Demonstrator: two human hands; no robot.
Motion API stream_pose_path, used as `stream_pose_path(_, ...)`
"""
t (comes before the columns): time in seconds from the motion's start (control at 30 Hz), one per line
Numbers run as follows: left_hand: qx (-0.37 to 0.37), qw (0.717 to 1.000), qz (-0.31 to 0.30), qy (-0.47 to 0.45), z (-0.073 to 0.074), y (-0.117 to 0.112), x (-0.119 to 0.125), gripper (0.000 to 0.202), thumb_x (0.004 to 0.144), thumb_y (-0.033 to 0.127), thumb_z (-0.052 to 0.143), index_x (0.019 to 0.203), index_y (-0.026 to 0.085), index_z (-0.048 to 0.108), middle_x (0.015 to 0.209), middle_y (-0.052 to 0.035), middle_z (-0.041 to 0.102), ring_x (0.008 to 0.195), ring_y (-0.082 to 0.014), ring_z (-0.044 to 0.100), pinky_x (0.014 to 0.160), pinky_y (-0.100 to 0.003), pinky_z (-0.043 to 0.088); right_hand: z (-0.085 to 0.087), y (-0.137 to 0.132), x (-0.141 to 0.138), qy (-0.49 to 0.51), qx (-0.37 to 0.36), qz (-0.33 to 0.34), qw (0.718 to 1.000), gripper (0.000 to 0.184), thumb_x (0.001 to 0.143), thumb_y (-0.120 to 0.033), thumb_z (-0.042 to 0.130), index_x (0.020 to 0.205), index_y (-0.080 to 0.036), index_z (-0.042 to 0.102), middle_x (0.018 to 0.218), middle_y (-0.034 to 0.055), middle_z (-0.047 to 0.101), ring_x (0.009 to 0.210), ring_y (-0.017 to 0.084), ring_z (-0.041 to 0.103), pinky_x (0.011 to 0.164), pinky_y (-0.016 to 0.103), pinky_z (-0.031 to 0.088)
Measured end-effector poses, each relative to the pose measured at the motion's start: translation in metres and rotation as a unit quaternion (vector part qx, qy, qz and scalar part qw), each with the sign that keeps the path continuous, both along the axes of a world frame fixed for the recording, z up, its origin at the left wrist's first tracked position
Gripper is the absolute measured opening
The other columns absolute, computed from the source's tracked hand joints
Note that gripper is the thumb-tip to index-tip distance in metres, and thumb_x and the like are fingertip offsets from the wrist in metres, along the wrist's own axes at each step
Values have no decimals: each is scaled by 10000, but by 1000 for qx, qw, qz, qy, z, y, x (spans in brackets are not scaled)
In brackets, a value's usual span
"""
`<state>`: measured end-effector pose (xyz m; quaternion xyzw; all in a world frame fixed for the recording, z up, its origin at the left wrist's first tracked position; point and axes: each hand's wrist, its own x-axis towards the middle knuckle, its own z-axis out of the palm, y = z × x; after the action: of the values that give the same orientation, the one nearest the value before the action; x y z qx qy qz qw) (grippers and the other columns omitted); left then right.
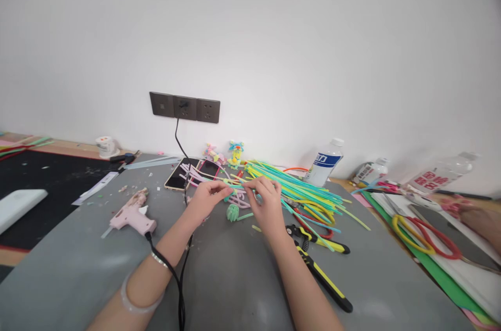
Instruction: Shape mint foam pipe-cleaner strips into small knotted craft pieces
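Both of my hands meet over the middle of the grey table. My left hand pinches one end of a teal pipe cleaner between thumb and fingers. The fingertips of my right hand are closed on its other end. Just below them lies a green coiled pipe-cleaner piece, with a short green stem beside it. A heap of yellow and teal pipe cleaners spreads to the right of my hands. Lilac pipe cleaners lie behind my left hand, partly over a phone.
A pink glue gun lies left, its cord running past my left arm. Yellow-black pliers lie beside my right forearm. Small pipe-cleaner figures and a bottle stand by the wall. Scissors and another person's hand are far right.
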<state>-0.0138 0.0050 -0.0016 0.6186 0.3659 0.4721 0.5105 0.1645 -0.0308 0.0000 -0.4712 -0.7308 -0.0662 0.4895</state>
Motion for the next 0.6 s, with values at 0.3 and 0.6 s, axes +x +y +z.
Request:
stream_pose_path(0.3, -30, 991, 72, -109, -4, -1, 8, 363, 707, 499, 758, 704, 142, 693, 511, 59, 415, 486, -75, 291, 464, -226, 221, -9, -5, -26, 27, -42, 45, 998, 144, 896, -105, 495, 800, -203, 539, 714, -25, 560, 625, 140, 520, 772, 318, 348)
stream_pose_path(0.6, -58, 979, 68, -183, 0, -12, 18, 324, 668, 423, 795, 616, 157, 618, 589, 42, 474, 552, -84, 362, 502, -214, 295, -11, -9, -41, 180, -163, 139, 960, 190, 929, -268, 525, 745, -222, 538, 671, 3, 577, 600, 162, 553, 616, 297, 437)
